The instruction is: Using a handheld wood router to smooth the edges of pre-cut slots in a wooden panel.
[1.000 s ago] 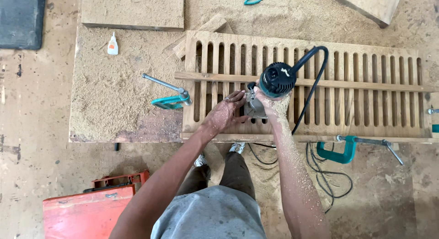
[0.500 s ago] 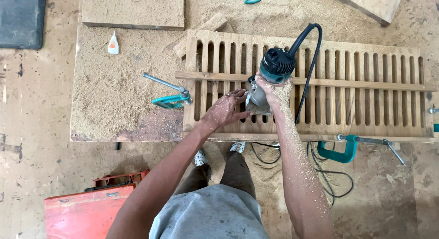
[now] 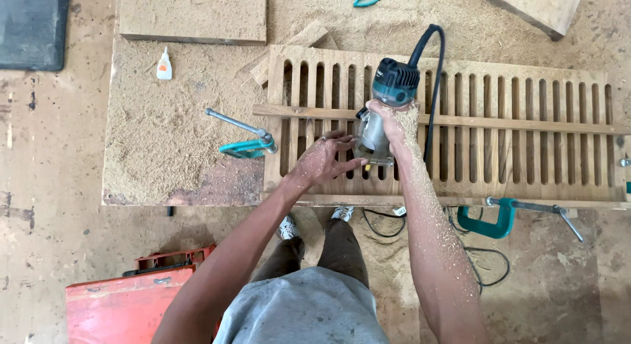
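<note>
Mid-routing, the right hand (image 3: 389, 123) gripped the router (image 3: 384, 110) on the slatted panel (image 3: 526, 137) while the left hand (image 3: 322, 161), fingers spread, steadied its base; next move called for steady guiding along the slot.

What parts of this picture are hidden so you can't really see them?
- Head view: the cutting bit under the router is hidden by its base and the right hand.
- The slatted wooden panel runs off the right edge.
- The red box is cut off by the bottom edge.
- The label on the small glue bottle is too small to make out.
- The left hand covers some slats.
</note>
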